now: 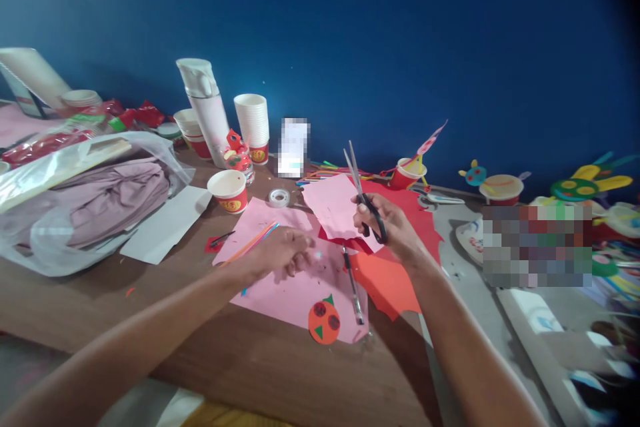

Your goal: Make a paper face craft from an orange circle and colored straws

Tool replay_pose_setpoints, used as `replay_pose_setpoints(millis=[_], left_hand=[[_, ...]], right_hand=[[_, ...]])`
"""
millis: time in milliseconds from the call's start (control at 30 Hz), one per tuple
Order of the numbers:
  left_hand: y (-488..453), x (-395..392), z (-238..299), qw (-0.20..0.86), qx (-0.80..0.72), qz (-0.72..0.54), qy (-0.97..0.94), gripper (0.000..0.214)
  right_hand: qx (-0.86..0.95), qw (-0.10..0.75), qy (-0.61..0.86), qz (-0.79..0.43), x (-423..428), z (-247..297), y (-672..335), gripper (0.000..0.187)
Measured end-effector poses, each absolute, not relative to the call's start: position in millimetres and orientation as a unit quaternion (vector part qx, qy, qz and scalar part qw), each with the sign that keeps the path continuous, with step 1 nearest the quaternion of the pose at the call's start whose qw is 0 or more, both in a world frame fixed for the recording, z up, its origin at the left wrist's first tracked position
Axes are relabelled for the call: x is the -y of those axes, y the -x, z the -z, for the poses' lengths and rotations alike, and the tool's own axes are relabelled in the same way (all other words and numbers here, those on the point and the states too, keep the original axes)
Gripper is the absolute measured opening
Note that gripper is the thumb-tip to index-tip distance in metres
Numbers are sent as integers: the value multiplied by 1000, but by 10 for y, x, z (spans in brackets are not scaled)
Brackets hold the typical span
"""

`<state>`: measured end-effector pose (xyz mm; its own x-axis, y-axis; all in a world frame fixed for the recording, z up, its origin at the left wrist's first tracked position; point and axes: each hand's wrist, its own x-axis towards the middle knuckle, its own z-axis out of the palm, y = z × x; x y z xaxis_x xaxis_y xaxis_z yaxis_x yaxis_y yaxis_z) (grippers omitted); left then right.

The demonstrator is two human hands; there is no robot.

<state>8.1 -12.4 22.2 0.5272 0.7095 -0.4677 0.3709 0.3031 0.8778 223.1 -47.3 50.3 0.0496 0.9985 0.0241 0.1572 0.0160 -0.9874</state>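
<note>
My right hand (390, 223) grips a pair of black-handled scissors (377, 219), blades upward and slightly parted, in front of a pale pink paper piece (330, 200). My left hand (290, 252) is over a larger pink sheet (295, 303), fingers curled together; whatever they may hold cannot be made out. On that sheet lie a clear pen (354, 288) and an orange paper face (324, 322) with dark red eyes and green pieces. Thin coloured sticks (253, 243) rest near my left wrist. Red paper (423, 217) and orange paper (387, 280) spread beneath my right arm.
At the back stand a white flask (205, 117), stacked paper cups (253, 127) and a tape roll (279, 197). One paper cup (227, 190) is nearer. A plastic bag with mauve cloth (120, 203) fills the left. Decorated cup figures (503, 188) line the right.
</note>
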Motion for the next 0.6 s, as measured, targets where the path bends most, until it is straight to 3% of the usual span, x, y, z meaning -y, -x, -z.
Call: replay_pose_setpoints(millis=[67, 133, 367, 600], left_hand=[[-185, 11, -194, 760, -433, -156, -459, 16], [-270, -99, -134, 785, -425, -183, -411, 11], [-483, -342, 149, 757, -471, -192, -410, 7], [-692, -356, 144, 699, -511, -202, -458, 20]], right_hand=[[525, 486, 537, -447, 482, -525, -2231, 51], [518, 495, 532, -452, 491, -555, -2235, 51], [514, 505, 522, -457, 488, -587, -2304, 51], [517, 502, 510, -471, 473, -571, -2342, 51]])
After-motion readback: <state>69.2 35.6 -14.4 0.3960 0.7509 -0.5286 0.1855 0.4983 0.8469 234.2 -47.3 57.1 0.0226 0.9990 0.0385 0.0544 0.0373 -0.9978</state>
